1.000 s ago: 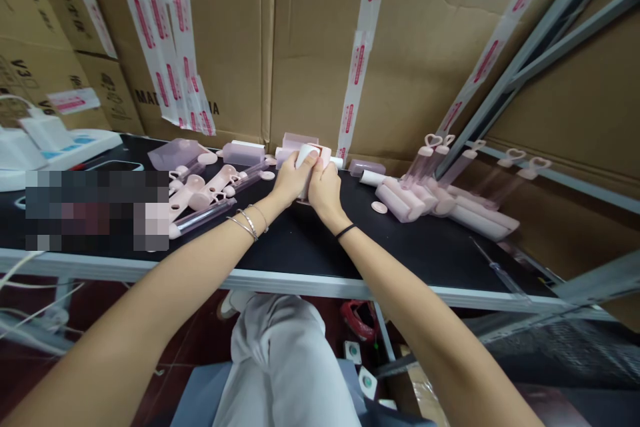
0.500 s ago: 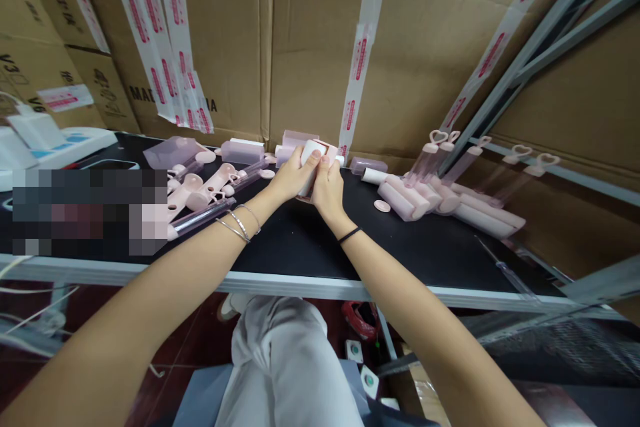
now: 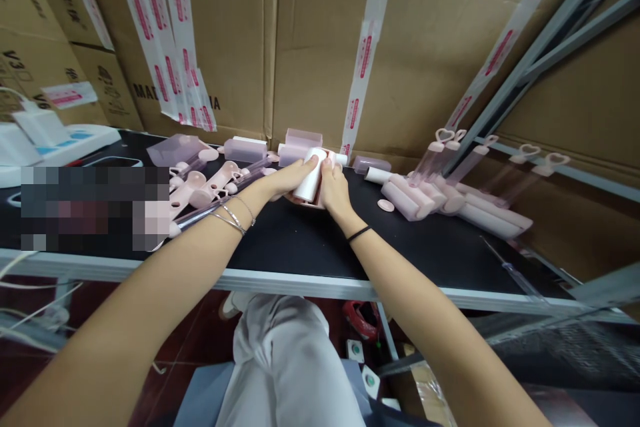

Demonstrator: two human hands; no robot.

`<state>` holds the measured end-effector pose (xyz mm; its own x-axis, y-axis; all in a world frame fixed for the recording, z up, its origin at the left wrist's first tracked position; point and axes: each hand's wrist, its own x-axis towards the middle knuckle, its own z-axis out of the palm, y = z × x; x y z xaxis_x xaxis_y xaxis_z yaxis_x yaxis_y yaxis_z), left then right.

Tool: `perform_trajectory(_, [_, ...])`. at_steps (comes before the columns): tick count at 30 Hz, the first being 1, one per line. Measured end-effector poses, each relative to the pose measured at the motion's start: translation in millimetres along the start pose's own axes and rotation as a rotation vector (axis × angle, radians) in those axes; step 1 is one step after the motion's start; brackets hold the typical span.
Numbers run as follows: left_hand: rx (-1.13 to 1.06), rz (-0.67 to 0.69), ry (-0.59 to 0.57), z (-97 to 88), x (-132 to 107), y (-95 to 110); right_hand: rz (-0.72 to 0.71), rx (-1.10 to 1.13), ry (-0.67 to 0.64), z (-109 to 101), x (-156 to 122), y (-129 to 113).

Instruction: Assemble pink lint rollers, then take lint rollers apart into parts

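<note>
Both of my hands meet over the middle of the black table. Between them is a white roll (image 3: 309, 179) lying tilted in an open pink case (image 3: 318, 203). My left hand (image 3: 289, 180) grips the left side, its thumb on the upper end of the roll. My right hand (image 3: 335, 185) is closed on the right side of the case, thumb near its top edge. The fingers beneath the case are hidden. Just behind the hands lie lilac translucent covers (image 3: 303, 138). A small pink oval piece (image 3: 385, 205) rests on the table to the right.
Pink parts with round cups (image 3: 220, 178) and lilac tubes lie to the left. On the right are pink cases (image 3: 404, 197), tubes with heart-shaped loops (image 3: 434, 159) and a screwdriver (image 3: 510, 270). A white power strip (image 3: 90, 138) stands far left. Cardboard boxes (image 3: 315, 47) wall the back.
The roll and case have come slightly lower and turned, so more of the white roll shows. My left hand has shifted lower along the side. The view has moved slightly.
</note>
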<state>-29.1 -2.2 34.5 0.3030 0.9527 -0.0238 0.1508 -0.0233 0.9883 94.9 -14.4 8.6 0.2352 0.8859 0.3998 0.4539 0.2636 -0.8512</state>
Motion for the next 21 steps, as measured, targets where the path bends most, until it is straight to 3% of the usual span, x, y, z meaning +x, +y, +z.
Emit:
perform_trajectory(3, [-0.100,-0.022,-0.107,-1.5,1,-1,-0.044,-0.036,-0.009,-3,1,-1])
perform_trajectory(6, [-0.129,-0.029,-0.132,-0.9,1,-1,-0.086,-0.058,-0.015,-5,1,0])
perform_trajectory(13, [0.011,0.097,0.011,-1.8,1,2,-0.050,-0.017,0.016,-4,2,-1])
perform_trajectory(17, [-0.003,0.241,-0.008,0.9,3,2,-0.016,0.059,-0.014,-5,5,-2])
perform_trajectory(21, [-0.033,0.234,0.098,9.5,12,-11,-0.017,0.027,0.010,-5,5,1])
